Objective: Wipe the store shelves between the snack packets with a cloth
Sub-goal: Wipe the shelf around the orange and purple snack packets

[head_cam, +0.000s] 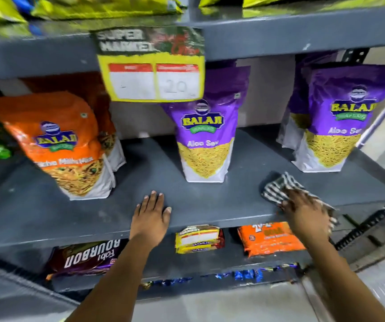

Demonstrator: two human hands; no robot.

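Cloth, checked black and white, lies on the grey shelf near its front edge, between two purple packets. Right hand presses on it, fingers bent over the fabric in a closed grip. Left hand rests flat and open on the bare shelf, fingers spread, holding nothing. Three packet groups stand upright on this shelf: one orange packet at the left with another behind it, one purple packet in the middle, and a second purple packet at the right with one behind. A yellow price tag hangs from the shelf above.
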